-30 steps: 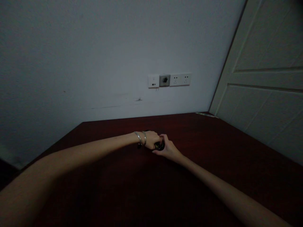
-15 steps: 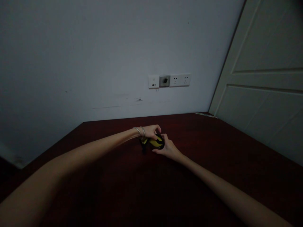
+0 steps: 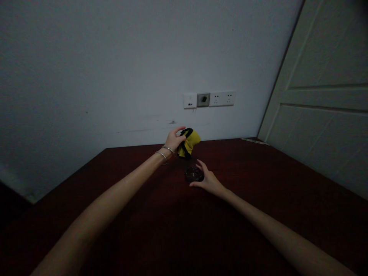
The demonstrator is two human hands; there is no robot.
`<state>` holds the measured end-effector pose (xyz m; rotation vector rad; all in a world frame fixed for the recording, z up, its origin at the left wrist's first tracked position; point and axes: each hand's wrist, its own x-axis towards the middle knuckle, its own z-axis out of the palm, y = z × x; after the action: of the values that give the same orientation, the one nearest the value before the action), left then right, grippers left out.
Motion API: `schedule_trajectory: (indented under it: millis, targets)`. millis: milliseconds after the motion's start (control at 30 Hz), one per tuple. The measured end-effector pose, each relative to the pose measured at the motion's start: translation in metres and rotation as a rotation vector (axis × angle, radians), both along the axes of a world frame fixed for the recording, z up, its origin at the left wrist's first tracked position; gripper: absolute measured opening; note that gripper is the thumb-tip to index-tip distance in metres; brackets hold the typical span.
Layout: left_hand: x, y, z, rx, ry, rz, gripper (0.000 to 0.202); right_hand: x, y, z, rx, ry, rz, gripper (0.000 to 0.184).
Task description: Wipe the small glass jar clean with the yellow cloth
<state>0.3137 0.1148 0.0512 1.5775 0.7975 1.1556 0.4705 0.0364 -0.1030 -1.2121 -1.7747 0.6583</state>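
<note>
My left hand [image 3: 174, 140], with two silver bangles at the wrist, is raised above the dark red table [image 3: 143, 214] and grips a bunched yellow and black cloth [image 3: 189, 142]. Below it a small dark round dish [image 3: 194, 174] sits on the table. My right hand [image 3: 209, 178] rests against the dish's right side, fingers curved round its rim. The room is dim and the dish's inside is hard to make out.
A white wall stands behind the table, carrying a row of sockets and a switch [image 3: 209, 99]. A pale panelled door [image 3: 327, 99] runs along the table's right side. A thin flat strip [image 3: 254, 141] lies at the table's far right corner.
My left hand has lifted the yellow cloth up and out of the dish, from table level to well above it. My right hand stays at the dish, fingers a little looser.
</note>
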Motion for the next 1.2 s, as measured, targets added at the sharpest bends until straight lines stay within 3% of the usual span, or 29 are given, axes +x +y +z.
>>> schedule_trajectory:
  millis: [100,167,267,367,500,633,833,1000,1200]
  targets:
    - [-0.006,-0.002,-0.011,-0.003,-0.175,0.13,0.06,0.0,-0.002,0.0,0.027,0.013,0.025,0.11]
    - [-0.008,-0.006,-0.018,-0.032,-0.252,0.162,0.059,0.001,-0.005,0.003,0.059,0.072,0.029,0.095]
    - [-0.009,-0.015,-0.026,-0.08,-0.337,0.156,0.056,0.003,-0.012,0.011,0.094,0.194,-0.006,0.064]
    - [-0.007,-0.026,-0.029,-0.116,-0.388,0.114,0.051,0.002,-0.019,0.021,0.112,0.231,-0.043,0.05]
    - [0.001,-0.043,-0.034,-0.136,-0.41,0.039,0.045,-0.005,-0.028,0.037,0.133,0.328,-0.04,0.048]
    - [0.01,-0.064,-0.044,-0.135,-0.374,-0.012,0.051,-0.015,-0.037,0.052,0.139,0.534,0.022,0.041]
    - [0.015,-0.083,-0.052,0.094,-0.21,0.066,0.051,-0.019,-0.039,0.062,0.067,0.684,-0.012,0.038]
    - [0.013,-0.079,-0.054,0.182,-0.172,0.043,0.056,-0.001,-0.031,0.068,-0.053,0.795,-0.106,0.041]
    - [-0.001,-0.055,-0.07,0.079,-0.055,-0.069,0.057,0.038,-0.013,0.068,-0.078,0.921,-0.298,0.033]
